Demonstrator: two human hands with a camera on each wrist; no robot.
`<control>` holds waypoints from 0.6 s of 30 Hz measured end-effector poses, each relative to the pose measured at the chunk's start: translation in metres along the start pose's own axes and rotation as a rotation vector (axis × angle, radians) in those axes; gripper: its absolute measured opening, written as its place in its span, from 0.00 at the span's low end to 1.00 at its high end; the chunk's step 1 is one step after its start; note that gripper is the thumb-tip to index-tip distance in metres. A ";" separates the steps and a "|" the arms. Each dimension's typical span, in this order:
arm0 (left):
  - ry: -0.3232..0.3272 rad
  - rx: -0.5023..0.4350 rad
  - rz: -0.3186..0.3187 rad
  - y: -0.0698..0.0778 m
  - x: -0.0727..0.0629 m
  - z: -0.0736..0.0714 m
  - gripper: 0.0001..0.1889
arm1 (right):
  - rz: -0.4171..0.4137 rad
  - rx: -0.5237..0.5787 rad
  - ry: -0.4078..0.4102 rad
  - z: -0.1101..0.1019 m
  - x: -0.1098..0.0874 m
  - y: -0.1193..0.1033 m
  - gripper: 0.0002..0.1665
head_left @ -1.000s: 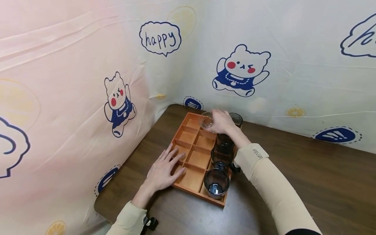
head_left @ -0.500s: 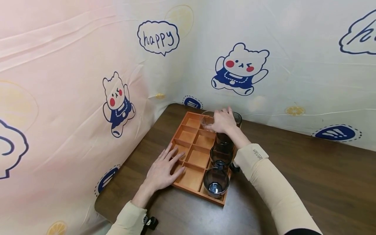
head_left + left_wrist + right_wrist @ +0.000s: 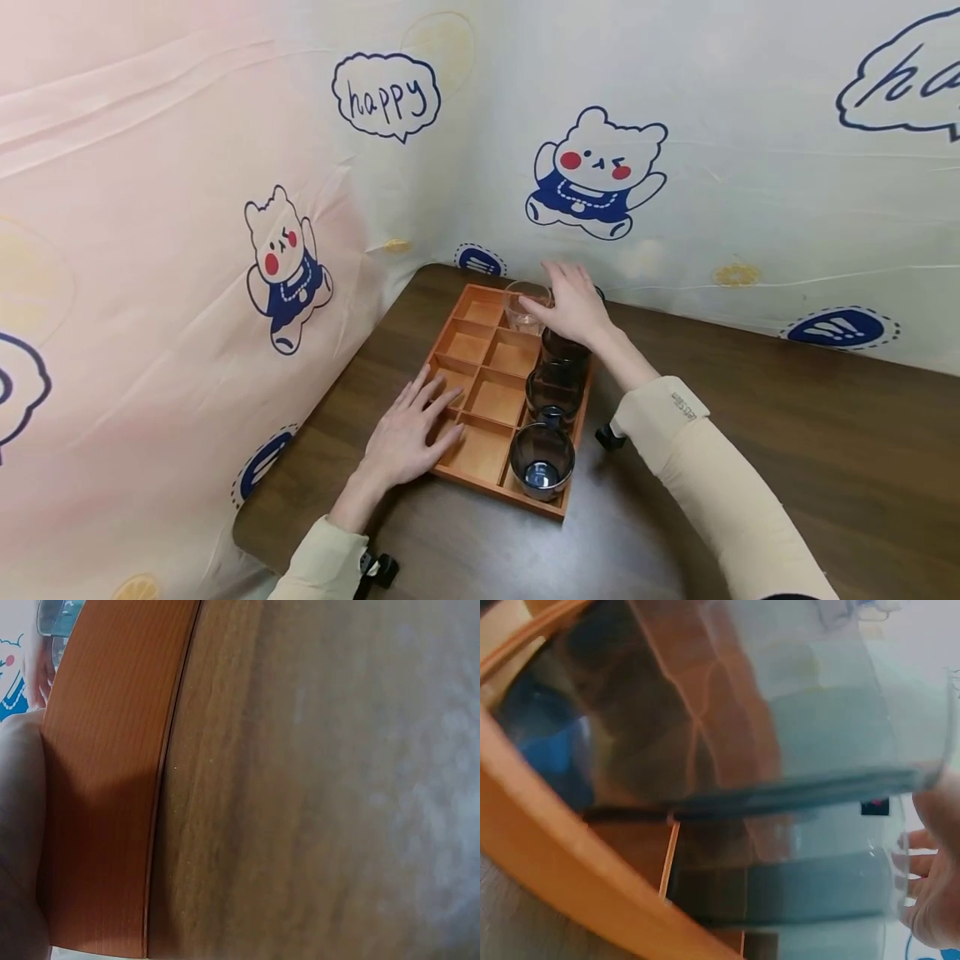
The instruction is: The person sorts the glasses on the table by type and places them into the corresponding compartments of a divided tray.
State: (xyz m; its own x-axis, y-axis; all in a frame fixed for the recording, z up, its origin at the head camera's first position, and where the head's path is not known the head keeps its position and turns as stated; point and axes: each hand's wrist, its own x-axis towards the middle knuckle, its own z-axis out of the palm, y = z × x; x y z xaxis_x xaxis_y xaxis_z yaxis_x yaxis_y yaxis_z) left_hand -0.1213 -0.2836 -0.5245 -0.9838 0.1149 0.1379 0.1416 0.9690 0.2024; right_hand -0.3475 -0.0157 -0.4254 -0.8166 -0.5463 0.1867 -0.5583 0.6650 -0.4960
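A wooden divided tray [image 3: 480, 450] lies on the table, its wall [image 3: 112, 765] large in the left wrist view. My left hand [image 3: 405, 433] rests on its left edge, fingers spread over the near compartments. A clear glass cup [image 3: 522, 318] stands in the far compartment of the middle column. My right hand [image 3: 576, 310] is beside it with fingers extended, the thumb near its rim; whether they touch I cannot tell. Dark glass cups fill the right column, the nearest dark cup [image 3: 542, 462] in plain sight and the farthest mostly hidden behind my right hand.
The tray's left column and the nearer middle compartments show bare wood. Brown tabletop [image 3: 750, 400] extends to the right. A printed cloth [image 3: 465, 167] hangs close behind and to the left of the table. Each wrist wears a small black device.
My right hand has loosened from the clear cup and shifted slightly, its fingers straighter. The cup now sits in the far middle compartment. My left hand stays on the tray; the view has shifted a little.
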 end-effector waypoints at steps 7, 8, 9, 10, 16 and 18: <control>-0.004 -0.010 -0.001 -0.005 0.000 -0.005 0.37 | -0.032 -0.083 0.056 -0.008 -0.026 0.011 0.57; -0.018 -0.015 -0.011 -0.005 0.000 -0.008 0.38 | -0.028 -0.088 0.066 -0.010 -0.031 0.014 0.57; -0.033 -0.021 -0.025 -0.005 0.000 -0.012 0.38 | -0.024 -0.089 0.078 -0.011 -0.035 0.017 0.57; -0.046 -0.030 -0.040 -0.004 0.001 -0.017 0.39 | -0.016 -0.090 0.090 -0.013 -0.040 0.020 0.56; -0.054 -0.058 -0.088 -0.003 0.021 -0.050 0.40 | 0.048 -0.062 0.152 -0.027 -0.066 0.044 0.53; -0.044 -0.053 -0.094 -0.004 0.031 -0.058 0.41 | 0.062 -0.050 0.169 -0.030 -0.072 0.050 0.52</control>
State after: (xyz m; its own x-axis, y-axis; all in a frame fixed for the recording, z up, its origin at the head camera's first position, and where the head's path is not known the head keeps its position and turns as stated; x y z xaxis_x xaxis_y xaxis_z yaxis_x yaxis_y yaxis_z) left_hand -0.1459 -0.2965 -0.4650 -0.9967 0.0348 0.0734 0.0530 0.9633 0.2633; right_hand -0.3212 0.0721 -0.4384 -0.8604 -0.4127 0.2990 -0.5092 0.7215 -0.4693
